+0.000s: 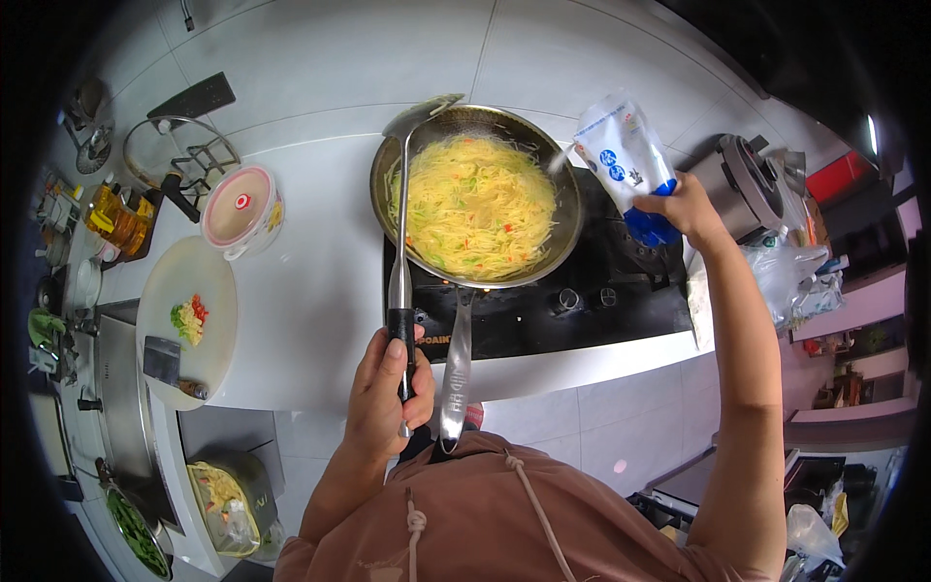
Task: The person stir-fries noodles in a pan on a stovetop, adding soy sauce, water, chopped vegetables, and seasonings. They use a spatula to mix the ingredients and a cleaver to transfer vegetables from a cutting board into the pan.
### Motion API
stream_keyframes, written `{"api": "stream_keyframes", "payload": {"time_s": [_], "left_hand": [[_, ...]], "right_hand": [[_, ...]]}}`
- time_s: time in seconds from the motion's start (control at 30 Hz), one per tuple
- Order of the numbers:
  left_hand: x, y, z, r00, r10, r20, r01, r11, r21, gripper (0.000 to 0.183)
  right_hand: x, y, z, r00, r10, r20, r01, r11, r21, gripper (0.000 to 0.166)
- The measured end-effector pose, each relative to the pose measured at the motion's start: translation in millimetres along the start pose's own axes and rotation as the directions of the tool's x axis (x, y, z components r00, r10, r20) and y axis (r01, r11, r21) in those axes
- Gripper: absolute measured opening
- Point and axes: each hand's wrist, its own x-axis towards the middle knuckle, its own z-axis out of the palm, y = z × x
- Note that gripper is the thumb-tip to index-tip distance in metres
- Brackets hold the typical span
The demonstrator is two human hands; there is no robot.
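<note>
My left hand (pixel 389 382) grips the black handle of a metal wok spatula (pixel 402 218), whose blade is raised above the far left rim of the frying pan. In the pan (pixel 564 218), finely shredded yellow vegetable (pixel 473 207) lies mixed with bits of red and green. My right hand (pixel 680 209) holds a white and blue salt bag (pixel 625 164) tilted to the right of the pan. White grains stream from the bag's corner toward the pan's right side. The pan stands on a black gas stove (pixel 538 320), its metal handle (pixel 457 371) pointing at my body.
A round cutting board (pixel 218 284) on the left bears chopped garnish (pixel 190 319) and a cleaver (pixel 161 360). Beside it sit a lidded bowl (pixel 244 211) and oil bottles (pixel 120 218). A sink (pixel 127 385) and a waste bin (pixel 251 495) are lower left. A rice cooker (pixel 734 189) stands right.
</note>
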Motion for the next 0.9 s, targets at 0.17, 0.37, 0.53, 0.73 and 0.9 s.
{"api": "stream_keyframes", "payload": {"time_s": [0.17,0.37,0.53,0.73,0.9], "left_hand": [[0,-2,0,0.999,0.025,0.027,-0.025,0.999,-0.021,0.031],[-7,0,-3,0.998,0.057,0.007,-0.057,0.997,-0.044,0.031],[-17,3,-9,0.998,0.054,-0.033,-0.055,0.998,-0.034,0.03],[-25,1,-15,0.997,0.067,-0.036,-0.069,0.997,-0.044,0.03],[-25,0,-17,0.997,0.078,-0.013,-0.078,0.996,-0.053,0.03]], "right_hand": [[-36,-8,-9,0.996,-0.016,0.092,0.011,0.999,0.053,0.042],[-46,-43,11,0.973,-0.086,0.213,0.064,0.992,0.108,0.041],[-22,-64,46,0.966,-0.193,0.174,0.159,0.968,0.192,0.04],[6,-76,54,0.985,-0.164,0.045,0.149,0.96,0.237,0.042],[7,-57,22,0.994,-0.111,-0.016,0.112,0.987,0.115,0.046]]}}
